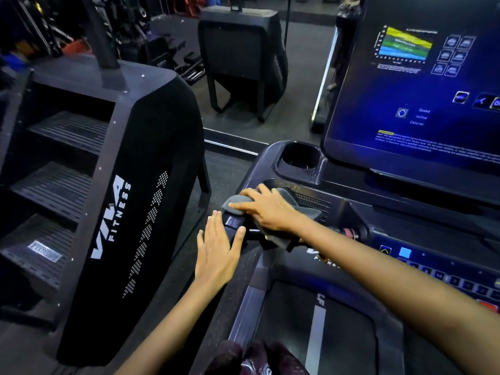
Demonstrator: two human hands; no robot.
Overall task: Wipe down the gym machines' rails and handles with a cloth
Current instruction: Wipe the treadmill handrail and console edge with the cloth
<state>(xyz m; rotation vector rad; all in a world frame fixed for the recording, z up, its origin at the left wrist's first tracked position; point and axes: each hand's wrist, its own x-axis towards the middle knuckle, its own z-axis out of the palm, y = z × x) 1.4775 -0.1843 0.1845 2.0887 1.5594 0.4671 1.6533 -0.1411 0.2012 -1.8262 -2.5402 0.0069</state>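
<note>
At nine o'clock from where I stand, the black stair climber fills most of my left side, its ribbed steps stacked one above another and "FITNESS" printed in white down its side panel. At two o'clock the treadmill's console screen glows blue, with a coloured chart near its top. Below me at six o'clock runs the treadmill belt, dark with a pale stripe along it. Just under the screen's left corner, at twelve o'clock from my hands, sits the empty cup holder.

The left handrail of the treadmill juts toward the stair climber, and both my hands meet on it. My right hand lies flat on the grey cloth, fingers stretched out and together, pressing it onto the top of the rail where it joins the console; the cloth bunches beyond my fingertips and hangs down under my wrist at five o'clock. My left hand rests at seven o'clock from the right one, open and loose, fingers laid over the rail's outer end and thumb spread along its near side, gripping nothing.
</note>
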